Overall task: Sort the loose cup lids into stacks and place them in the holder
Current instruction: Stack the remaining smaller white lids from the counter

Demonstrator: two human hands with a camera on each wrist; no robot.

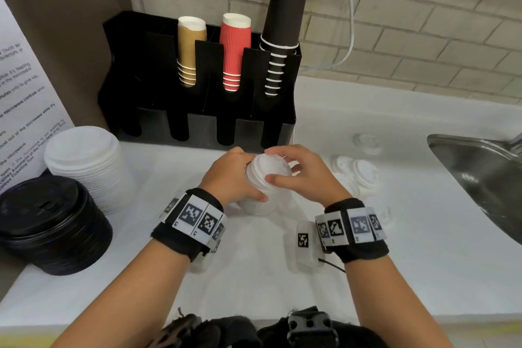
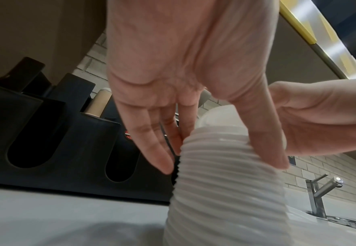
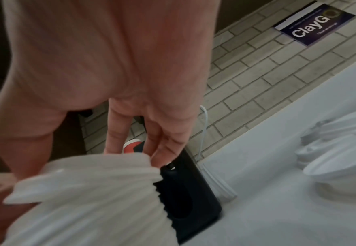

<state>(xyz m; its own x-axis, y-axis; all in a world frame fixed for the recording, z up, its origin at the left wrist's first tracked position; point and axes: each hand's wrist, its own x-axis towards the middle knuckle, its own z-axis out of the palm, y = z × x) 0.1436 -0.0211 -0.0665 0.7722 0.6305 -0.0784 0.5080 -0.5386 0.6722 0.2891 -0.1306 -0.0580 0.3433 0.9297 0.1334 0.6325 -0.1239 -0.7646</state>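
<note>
A stack of small white lids (image 1: 261,200) stands on the white counter in front of the black holder (image 1: 197,130). My left hand (image 1: 251,175) grips the stack's side between thumb and fingers; the left wrist view shows the ribbed stack (image 2: 225,208) between them. My right hand (image 1: 278,165) holds the top lid by its rim with thumb and curled fingertips. In the right wrist view its fingers (image 3: 162,149) touch the far edge of the stack (image 3: 88,199). Several loose white lids (image 1: 358,175) lie just right of my hands. The holder's front slots look dark and empty.
A wide stack of larger white lids (image 1: 87,164) and one of black lids (image 1: 53,223) stand at the left. Tan, red and black paper cups fill the holder's back slots. A steel sink (image 1: 480,175) sits at the right. A white cable (image 1: 350,37) hangs down the brick wall.
</note>
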